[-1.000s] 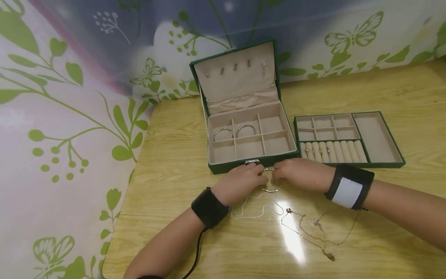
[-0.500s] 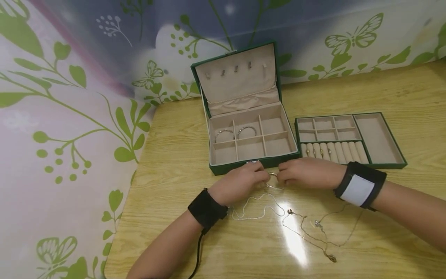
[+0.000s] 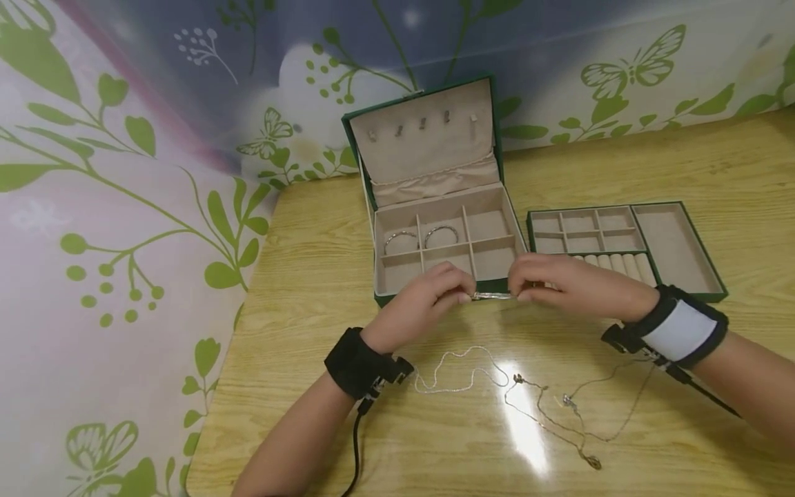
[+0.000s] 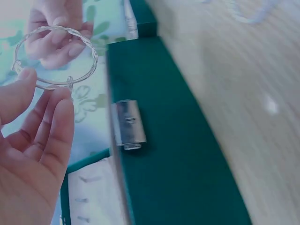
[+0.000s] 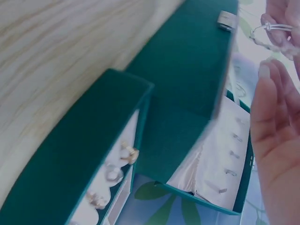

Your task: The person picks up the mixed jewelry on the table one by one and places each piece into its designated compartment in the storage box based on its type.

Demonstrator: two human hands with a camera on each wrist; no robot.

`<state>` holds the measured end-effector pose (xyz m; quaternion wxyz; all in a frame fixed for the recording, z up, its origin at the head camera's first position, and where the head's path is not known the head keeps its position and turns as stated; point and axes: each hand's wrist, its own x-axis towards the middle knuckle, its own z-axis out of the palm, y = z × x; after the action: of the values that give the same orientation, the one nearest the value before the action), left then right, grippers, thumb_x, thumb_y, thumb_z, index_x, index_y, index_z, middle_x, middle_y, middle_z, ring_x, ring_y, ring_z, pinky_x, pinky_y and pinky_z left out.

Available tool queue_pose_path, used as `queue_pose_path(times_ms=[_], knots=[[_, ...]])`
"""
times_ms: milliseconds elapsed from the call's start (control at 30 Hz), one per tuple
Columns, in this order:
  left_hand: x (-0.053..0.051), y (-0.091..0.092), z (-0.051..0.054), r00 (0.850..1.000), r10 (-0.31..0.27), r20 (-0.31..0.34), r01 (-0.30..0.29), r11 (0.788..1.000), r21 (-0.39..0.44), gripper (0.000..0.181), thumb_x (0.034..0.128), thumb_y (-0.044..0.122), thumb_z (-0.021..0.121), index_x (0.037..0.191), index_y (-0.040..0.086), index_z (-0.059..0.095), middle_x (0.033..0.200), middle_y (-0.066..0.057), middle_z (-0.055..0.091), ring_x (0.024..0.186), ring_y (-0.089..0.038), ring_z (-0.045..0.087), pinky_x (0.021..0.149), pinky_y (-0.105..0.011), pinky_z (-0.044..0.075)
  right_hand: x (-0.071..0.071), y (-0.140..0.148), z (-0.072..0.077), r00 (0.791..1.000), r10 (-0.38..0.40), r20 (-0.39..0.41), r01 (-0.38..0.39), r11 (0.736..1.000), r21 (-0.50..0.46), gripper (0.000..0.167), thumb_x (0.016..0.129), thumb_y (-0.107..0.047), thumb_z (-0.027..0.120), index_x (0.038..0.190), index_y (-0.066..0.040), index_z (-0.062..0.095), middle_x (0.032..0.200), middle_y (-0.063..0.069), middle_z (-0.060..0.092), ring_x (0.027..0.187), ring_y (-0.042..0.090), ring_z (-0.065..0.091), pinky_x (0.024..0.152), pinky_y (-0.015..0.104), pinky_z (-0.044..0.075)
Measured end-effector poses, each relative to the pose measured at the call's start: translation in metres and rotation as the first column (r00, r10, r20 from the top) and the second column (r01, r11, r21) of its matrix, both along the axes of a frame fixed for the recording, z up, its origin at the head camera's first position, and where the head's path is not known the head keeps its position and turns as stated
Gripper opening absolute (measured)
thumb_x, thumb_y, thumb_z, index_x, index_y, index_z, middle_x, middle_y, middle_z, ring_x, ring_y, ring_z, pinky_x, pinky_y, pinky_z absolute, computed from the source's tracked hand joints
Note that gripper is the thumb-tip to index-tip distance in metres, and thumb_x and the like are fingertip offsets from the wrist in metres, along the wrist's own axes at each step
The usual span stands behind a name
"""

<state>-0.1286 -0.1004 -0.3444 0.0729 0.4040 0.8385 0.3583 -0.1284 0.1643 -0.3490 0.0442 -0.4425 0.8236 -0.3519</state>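
The left hand (image 3: 425, 300) pinches one side of a silver-toned bangle (image 3: 493, 295) between thumb and fingers, and the right hand (image 3: 580, 286) has thumb and fingers closed on the opposite side. The bangle is held up between them, edge-on in the head view, just in front of a green jewelry box (image 3: 385, 301). A metal clasp (image 4: 130, 123) sits on the box's front.

The box stands on the wood-grain table (image 3: 298, 262), near the back edge and well in from the left edge, its lid (image 3: 428, 148) raised. One bracelet (image 3: 442, 227) rests in its back middle compartment and another (image 3: 401, 233) in the back left one. Just beside the box, farther from the table's left edge, lies a divided tray (image 3: 673, 241); rings (image 5: 112, 173) sit in its padded rolls.

Farther from the table's back edge than the box, a silver-toned chain (image 3: 450, 391) lies loosely curved. Near it, farther from the left edge, lie a gold-toned necklace (image 3: 593, 462) and a silver-toned pendant (image 3: 568, 400).
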Motion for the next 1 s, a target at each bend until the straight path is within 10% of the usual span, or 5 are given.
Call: queue_pose_path(times_ms=[267,533,1000], knots=[[-0.005,0.005,0.011,0.990,0.091,0.109,-0.109,0.978,0.176,0.006,0.0963,0.013,0.052,0.100,0.010,0.057,0.095,-0.001,0.055,0.084,-0.009,0.051,0.074,-0.022,0.044,0.004,-0.002,0.016,0.985,-0.163,0.053,0.169,0.972,-0.165,0.007,0.096,-0.006,0.052,0.096,-0.011,0.056,0.092,-0.006,0.055,0.078,0.006,0.051,0.067,0.021,0.045],[-0.003,0.019,0.020,0.956,0.169,0.240,-0.241,0.919,0.313,0.013,0.0976,0.014,0.050,0.105,0.004,0.055,0.096,-0.008,0.058,0.089,-0.014,0.059,0.082,-0.028,0.050,0.007,-0.006,0.025,0.926,-0.308,0.217,0.367,0.866,-0.339,0.011,0.097,-0.001,0.049,0.104,0.000,0.056,0.091,0.007,0.060,0.080,0.010,0.060,0.072,0.019,0.050],[-0.006,0.030,0.027,0.920,0.226,0.321,-0.350,0.841,0.412,0.018,0.0977,0.008,0.050,0.110,-0.004,0.055,0.095,-0.017,0.060,0.084,-0.020,0.060,0.078,-0.026,0.051,0.008,-0.013,0.033,0.857,-0.431,0.283,0.512,0.782,-0.357,0.014,0.095,-0.010,0.056,0.101,0.002,0.060,0.087,0.004,0.062,0.075,0.012,0.060,0.068,0.019,0.050]])
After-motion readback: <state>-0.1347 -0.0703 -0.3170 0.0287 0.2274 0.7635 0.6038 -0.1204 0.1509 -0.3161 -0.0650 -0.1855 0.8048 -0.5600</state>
